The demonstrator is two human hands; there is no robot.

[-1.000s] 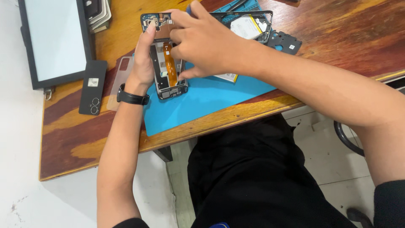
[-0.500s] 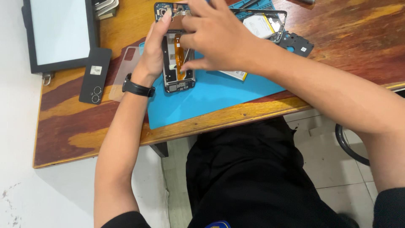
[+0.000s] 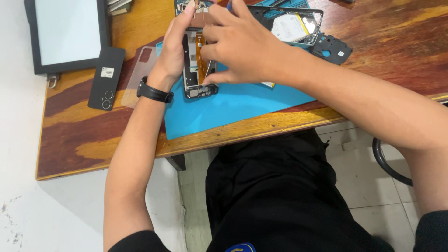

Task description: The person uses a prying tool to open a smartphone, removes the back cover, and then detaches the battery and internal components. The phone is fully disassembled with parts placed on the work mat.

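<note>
On the blue mat (image 3: 233,105) at the far side of the wooden table (image 3: 93,135) lies an opened phone (image 3: 198,70), its back off and an orange ribbon cable running down its middle. The left hand (image 3: 173,49) cups the phone's left edge, fingers curled up along the side and the thumb reaching toward the top, so it is clamped on the phone's frame. A black watch (image 3: 154,92) sits on that wrist. The right hand (image 3: 242,46) comes in from the right and covers the phone's upper right part; its fingers are bunched together over the inside of the phone and the thumb presses near the lower right corner. Whether they pinch some small part there I cannot tell.

Just right of the hands, farther back, a phone frame (image 3: 291,23) with a white battery inside rests on the mat, and a small black camera cover (image 3: 332,48) lies beside it. To the left, a clear case (image 3: 139,74) and a black back cover (image 3: 107,78) lie on the wood, with a tablet (image 3: 67,32) beyond them.
</note>
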